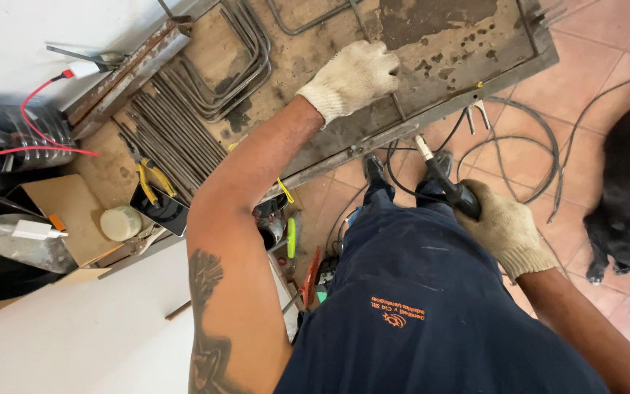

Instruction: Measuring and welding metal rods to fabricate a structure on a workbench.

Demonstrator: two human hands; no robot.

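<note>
Head view. The left hand [351,76], in a white knit glove, lies palm-down with curled fingers on a thin steel rod [395,102] at 12 o'clock on the rusty, stained metal surface [446,44]. The gloved right hand [504,233], at 3 o'clock, is closed around a black-handled welding electrode holder [446,182], its tip near the surface edge. Bent rods [235,66] already lie stacked at 11 o'clock; straight rods [169,138] wait beside them. Black cables [526,146] loop across the tiled floor [607,66].

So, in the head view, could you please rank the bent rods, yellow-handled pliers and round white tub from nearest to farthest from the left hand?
From the left hand:
1. Bent rods, just left of it.
2. Yellow-handled pliers, lower left.
3. Round white tub, below the pliers.
</note>
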